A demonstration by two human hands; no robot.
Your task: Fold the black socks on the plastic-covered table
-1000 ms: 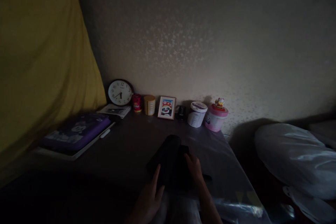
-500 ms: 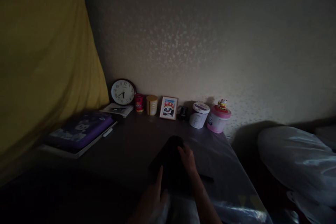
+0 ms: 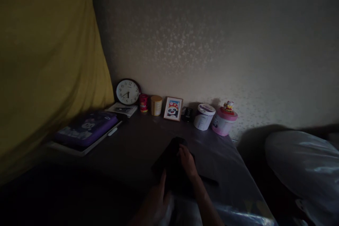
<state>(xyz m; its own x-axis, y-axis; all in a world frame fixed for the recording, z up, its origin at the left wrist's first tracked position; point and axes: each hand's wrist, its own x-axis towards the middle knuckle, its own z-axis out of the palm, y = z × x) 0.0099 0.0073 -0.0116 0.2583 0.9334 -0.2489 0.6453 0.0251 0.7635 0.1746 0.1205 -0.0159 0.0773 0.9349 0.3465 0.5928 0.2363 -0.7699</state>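
Note:
A very dark, soft-looking black item point(image 3: 168, 159) lies on the table in front of me; its exact kind is lost in the shadow. My right hand point(image 3: 186, 160) is closed at its upper right part, with the fingertips bent and pressed on it. Lower down, my left hand point(image 3: 159, 196) grips its near left edge, one digit stretched up along it and the others partly hidden in the dark. Just right of my right wrist, a thin dark stick-like thing point(image 3: 209, 180) rests on the table.
Along the wall stand a clock point(image 3: 128, 91), a red tub point(image 3: 143, 103), a yellow can point(image 3: 156, 106), a framed panda picture point(image 3: 173, 108), a white tub point(image 3: 204, 117) and a pink tub point(image 3: 224, 122). A purple case point(image 3: 87, 129) lies left. A plastic-covered bundle point(image 3: 304, 166) is right of the table point(image 3: 222, 159).
The view has shifted slightly, so the background sits a little further right. My right hand's fingers have moved a little inward over the black item; my left hand stays at its near edge.

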